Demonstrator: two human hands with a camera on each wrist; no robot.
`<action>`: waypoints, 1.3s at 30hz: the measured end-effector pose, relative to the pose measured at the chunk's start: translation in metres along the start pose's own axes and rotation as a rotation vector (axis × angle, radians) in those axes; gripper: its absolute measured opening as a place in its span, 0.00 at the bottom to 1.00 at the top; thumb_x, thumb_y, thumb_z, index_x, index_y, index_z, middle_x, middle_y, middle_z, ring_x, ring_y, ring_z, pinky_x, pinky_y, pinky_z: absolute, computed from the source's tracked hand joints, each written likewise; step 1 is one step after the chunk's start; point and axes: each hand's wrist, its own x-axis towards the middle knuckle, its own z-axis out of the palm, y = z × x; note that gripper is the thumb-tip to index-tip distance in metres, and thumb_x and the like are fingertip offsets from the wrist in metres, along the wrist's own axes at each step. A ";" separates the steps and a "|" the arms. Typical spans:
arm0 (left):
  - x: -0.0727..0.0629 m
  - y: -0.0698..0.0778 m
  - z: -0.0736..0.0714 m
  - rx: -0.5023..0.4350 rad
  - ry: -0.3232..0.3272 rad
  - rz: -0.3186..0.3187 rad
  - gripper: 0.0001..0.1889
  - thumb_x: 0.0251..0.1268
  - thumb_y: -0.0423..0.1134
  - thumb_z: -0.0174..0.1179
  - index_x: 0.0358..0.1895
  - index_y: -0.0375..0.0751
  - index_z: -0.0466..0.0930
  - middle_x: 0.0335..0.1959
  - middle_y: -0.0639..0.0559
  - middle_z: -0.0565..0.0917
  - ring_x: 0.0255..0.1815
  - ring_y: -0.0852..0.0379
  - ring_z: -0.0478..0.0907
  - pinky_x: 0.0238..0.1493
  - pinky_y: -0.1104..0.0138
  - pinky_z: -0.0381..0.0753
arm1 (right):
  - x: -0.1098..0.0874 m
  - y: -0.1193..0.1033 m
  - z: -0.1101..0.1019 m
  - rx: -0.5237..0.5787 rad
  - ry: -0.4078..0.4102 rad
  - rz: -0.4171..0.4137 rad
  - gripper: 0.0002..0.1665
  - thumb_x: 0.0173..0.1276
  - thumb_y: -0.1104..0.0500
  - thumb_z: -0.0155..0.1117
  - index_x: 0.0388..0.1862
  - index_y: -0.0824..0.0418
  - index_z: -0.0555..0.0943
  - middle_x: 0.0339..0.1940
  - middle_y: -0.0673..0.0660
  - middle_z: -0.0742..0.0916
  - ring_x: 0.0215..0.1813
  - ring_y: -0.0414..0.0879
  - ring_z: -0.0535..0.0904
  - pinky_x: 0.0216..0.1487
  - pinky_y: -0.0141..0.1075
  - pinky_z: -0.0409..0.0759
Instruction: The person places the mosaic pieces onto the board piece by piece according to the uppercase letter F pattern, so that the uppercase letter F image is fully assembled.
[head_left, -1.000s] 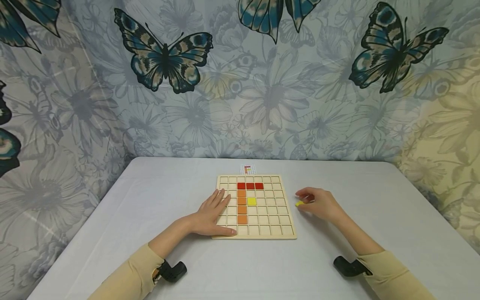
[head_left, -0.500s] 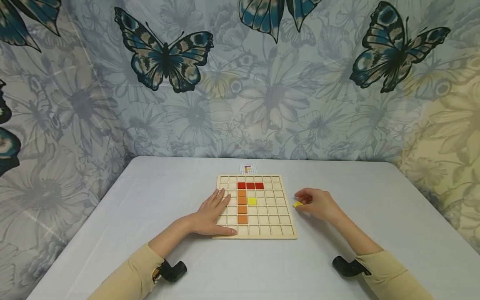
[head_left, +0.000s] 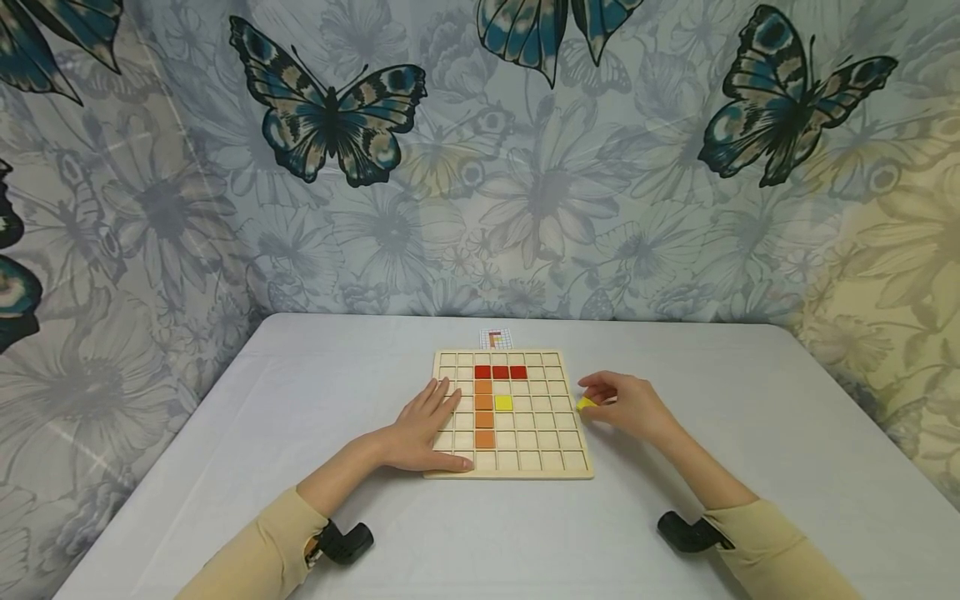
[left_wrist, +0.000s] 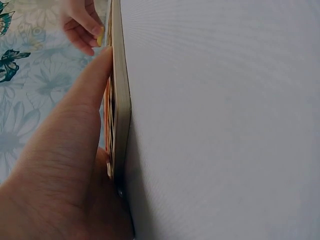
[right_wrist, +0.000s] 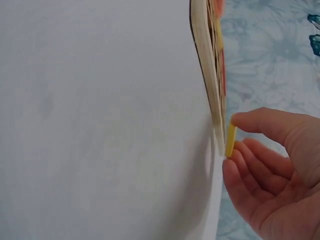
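Observation:
A wooden grid board (head_left: 540, 460) lies on the table, its cells edged by thin raised lines. My left hand (head_left: 422, 429) rests with spread, straight fingers on the board's left side, thumb along the near edge. Between thumb and fingers my right hand (head_left: 628, 404) pinches a yellow square tile (right_wrist: 231, 140), just off the board's right edge. Three red tiles (head_left: 501, 372) form a row near the top of the grid. Below the leftmost runs a column of several orange tiles (head_left: 484, 420). One yellow tile (head_left: 504, 403) sits right of that column.
A small printed pattern card (head_left: 496, 338) lies behind the board's far edge. The white-covered table (head_left: 337, 358) backs onto a butterfly-patterned wall covering (head_left: 540, 208). Black wrist devices (head_left: 347, 543) stick out from both sleeves over the tabletop.
The right hand has shifted left toward the board's right edge, carrying the yellow tile, which is turned a little in its fingers. The left hand and the board stay in place.

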 end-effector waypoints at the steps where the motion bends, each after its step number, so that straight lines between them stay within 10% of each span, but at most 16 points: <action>1: 0.000 0.000 0.000 0.000 -0.001 0.002 0.58 0.56 0.68 0.61 0.79 0.40 0.39 0.79 0.42 0.32 0.78 0.46 0.24 0.73 0.46 0.36 | 0.001 -0.001 0.002 0.007 0.003 -0.001 0.23 0.56 0.62 0.74 0.51 0.65 0.82 0.37 0.52 0.86 0.41 0.47 0.82 0.40 0.36 0.79; 39: -0.001 0.002 -0.001 -0.013 -0.002 0.001 0.59 0.56 0.69 0.61 0.79 0.40 0.39 0.79 0.42 0.33 0.78 0.45 0.24 0.73 0.44 0.37 | 0.035 -0.040 0.050 0.051 -0.090 -0.203 0.18 0.57 0.67 0.73 0.47 0.65 0.83 0.37 0.53 0.86 0.41 0.46 0.80 0.45 0.38 0.80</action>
